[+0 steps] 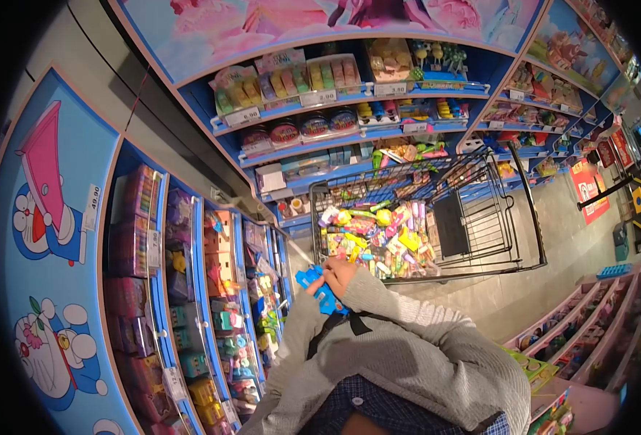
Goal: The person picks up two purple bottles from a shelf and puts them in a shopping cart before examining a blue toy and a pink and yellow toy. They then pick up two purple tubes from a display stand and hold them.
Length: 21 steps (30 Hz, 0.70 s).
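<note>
A shopper in a grey knit sweater (422,348) works at the near-left corner of a black wire shopping cart (448,228), the right hand (340,278) grasping a bright blue item (325,299) in front of the body, its fingers curled over the upper edge. The left hand (312,286) meets the item from the other side; its fingers are largely hidden, and how firmly they grip cannot be told. The blue item sits just outside the cart's rim, near the ends of the left-hand shelves (199,290), where only a narrow gap of floor separates cart and stock. Wider room lies to the right, where bare tiled floor (490,293) runs between the cart and the pink tiered display (581,312). The cart's long side closes off the way ahead, backed by blue shelves (291,114) of boxed and bagged goods with price tags. Small, brightly coloured packets (382,232) cover the cart's floor. A blue cartoon panel (56,279) flanks the far left; a red poster (588,190) stands beyond the cart's handle (534,199).
</note>
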Available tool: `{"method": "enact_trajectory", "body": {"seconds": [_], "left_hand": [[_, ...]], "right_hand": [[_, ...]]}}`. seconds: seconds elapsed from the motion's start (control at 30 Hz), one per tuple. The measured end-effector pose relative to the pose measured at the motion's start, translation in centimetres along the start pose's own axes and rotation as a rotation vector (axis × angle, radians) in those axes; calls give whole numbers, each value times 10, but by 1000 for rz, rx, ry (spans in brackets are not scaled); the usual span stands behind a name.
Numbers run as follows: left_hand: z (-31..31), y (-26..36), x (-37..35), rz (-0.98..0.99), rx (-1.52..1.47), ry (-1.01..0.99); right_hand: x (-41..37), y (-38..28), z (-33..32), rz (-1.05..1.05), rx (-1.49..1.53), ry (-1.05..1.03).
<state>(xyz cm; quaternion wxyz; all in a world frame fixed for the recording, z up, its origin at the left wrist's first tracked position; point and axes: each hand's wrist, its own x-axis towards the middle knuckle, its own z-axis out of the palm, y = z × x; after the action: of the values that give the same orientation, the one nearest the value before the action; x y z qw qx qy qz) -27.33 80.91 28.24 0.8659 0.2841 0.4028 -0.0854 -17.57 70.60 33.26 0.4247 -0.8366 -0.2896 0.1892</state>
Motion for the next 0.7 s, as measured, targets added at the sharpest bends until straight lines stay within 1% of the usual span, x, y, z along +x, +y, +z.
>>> {"method": "enact_trajectory", "body": {"seconds": [0.07,0.1,0.13,0.2,0.23,0.27,0.3,0.33,0.37,0.43,0.47,0.53,0.57,0.6,0.63,0.67,0.7], "left_hand": [[-22,-12,-15,-12,-6,13],[-31,-16,-21,-16,-10,19],[-37,-19,-26,-19,-13,24],[-48,-31,-37,-22,-22,36],[-59,-38,-46,-22,-27,43],[-63,-40,-50,-21,-30,49],[-55,-41,-48,-20,-32,55],[-62,-46,-55,-18,-32,60],[-63,-52,-59,-15,-33,64],[-66,-56,-63,-8,-36,68],[-65,-56,-63,-3,-39,68],[-62,-55,-62,4,-46,71],[-60,-55,-61,5,-50,74],[-59,-55,-61,4,-54,77],[-59,-56,-62,1,-59,81],[-57,-56,-62,-3,-64,83],[-56,-57,-61,-8,-70,83]], "right_hand": [[4,-9,-1,63,-71,-145],[7,-5,5,-28,-114,-132],[11,2,12,-26,-110,-142],[22,14,25,-405,-121,-190],[29,17,28,-571,-157,-102],[39,20,33,-572,-149,-109],[52,25,42,-285,23,-106],[62,32,53,5,189,-102],[71,46,68,3,194,-107],[88,82,101,366,-198,43],[94,96,115,362,-198,37],[98,113,135,588,-433,-205],[93,123,132,572,-223,-378],[93,130,142,572,-223,-387],[92,146,161,523,-258,-360],[90,148,164,473,-294,-333],[88,152,163,477,-297,-341]]}}
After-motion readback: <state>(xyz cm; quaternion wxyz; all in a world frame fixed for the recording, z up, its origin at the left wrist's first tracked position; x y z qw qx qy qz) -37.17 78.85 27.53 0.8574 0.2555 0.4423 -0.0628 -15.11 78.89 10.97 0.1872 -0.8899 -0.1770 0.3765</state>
